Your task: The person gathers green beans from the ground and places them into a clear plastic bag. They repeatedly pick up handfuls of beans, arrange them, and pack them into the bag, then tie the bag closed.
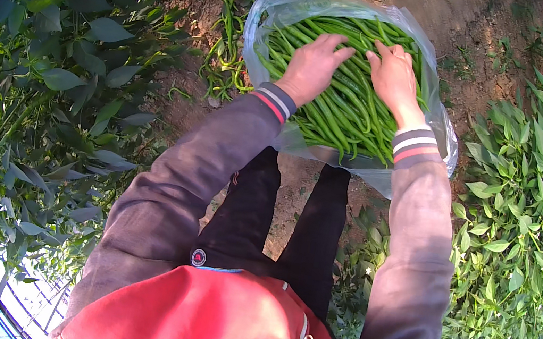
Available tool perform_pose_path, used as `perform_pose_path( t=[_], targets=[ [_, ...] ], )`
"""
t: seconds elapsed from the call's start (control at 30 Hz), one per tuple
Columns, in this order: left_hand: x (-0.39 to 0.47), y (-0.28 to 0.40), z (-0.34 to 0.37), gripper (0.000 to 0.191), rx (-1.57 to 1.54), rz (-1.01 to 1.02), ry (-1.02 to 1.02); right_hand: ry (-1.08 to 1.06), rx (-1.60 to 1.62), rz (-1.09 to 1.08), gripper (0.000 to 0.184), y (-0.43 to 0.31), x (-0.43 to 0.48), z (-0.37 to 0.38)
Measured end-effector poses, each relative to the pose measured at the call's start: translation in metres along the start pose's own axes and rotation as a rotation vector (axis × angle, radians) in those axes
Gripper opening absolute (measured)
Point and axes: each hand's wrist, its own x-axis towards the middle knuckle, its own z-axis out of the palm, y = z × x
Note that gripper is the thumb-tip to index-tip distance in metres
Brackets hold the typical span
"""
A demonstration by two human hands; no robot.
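Note:
Long green chili peppers (340,111) fill a container lined with a clear plastic bag (259,25), whose edge is folded outward around them. My left hand (314,66) rests on the upper middle of the heap, fingers spread a little and pointing to the right. Close beside it on the right, my right hand (396,77) lies on the same peppers with its fingers bent and apart. Neither hand plainly grips a pepper; the undersides of the fingers are hidden.
A loose pile of curled peppers (226,52) lies on the soil (188,59) left of the bag. Leafy pepper plants (63,80) stand along the left side, and more plants (518,206) line the right. My legs are just below the container.

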Motion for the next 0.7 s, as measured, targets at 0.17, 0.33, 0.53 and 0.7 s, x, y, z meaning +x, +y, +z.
perform_pose_path(
  t=[0.17,0.33,0.53,0.7],
  targets=[
    [-0.012,-0.029,-0.092,0.052,0.252,-0.382,0.439,-0.077,0.1,-0.031,0.038,-0.029,-0.032,-0.028],
    [-0.036,-0.081,-0.071,0.018,-0.538,-0.906,0.121,-0.065,0.095,0.052,0.031,-0.014,-0.042,-0.006],
    [-0.03,-0.07,-0.105,0.025,-0.625,-0.729,0.191,0.139,0.247,-0.008,0.029,-0.027,-0.083,-0.109],
    [-0.025,0.026,-0.129,0.045,-0.129,-0.38,0.285,0.381,0.369,0.411,0.035,-0.031,-0.175,-0.135]
  ],
)
